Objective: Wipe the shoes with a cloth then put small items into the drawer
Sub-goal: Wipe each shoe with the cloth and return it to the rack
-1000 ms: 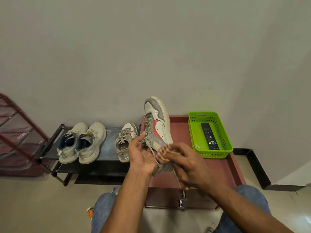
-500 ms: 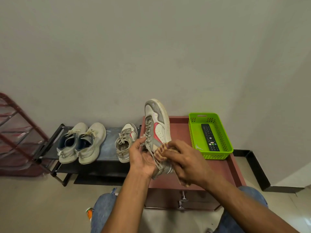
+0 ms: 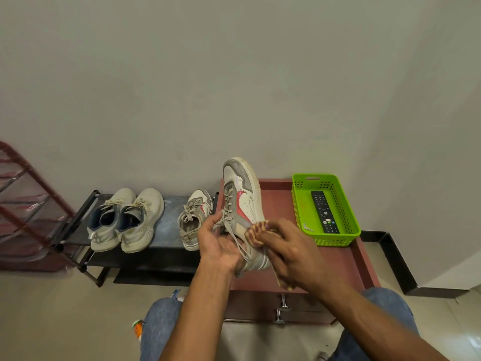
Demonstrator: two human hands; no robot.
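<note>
Nearest the camera, two knees in blue jeans [image 3: 158, 324] frame the view, and both forearms reach forward from between them. The left hand [image 3: 221, 246] curls around the heel end of a white, grey and red sneaker [image 3: 243, 204], its fingers among the loose laces, holding the shoe tilted with the toe pointing up and away toward the wall. The right hand [image 3: 294, 254] grips a striped brown cloth [image 3: 257, 230] and presses it against the sneaker's side, near the heel — a strip of the cloth hangs below the hand. Beneath both hands lies the reddish-brown worktop [image 3: 335, 261], with the drawer [image 3: 260, 306] and its metal knobs just under its front edge. Farther back on the right of the worktop stands a green basket [image 3: 348, 230] holding a black remote control [image 3: 324, 212]. To the left, a low black shoe rack [image 3: 166, 222] carries the matching sneaker [image 3: 194, 217] and — beyond it — a pair of pale sneakers [image 3: 127, 220] side by side.
</note>
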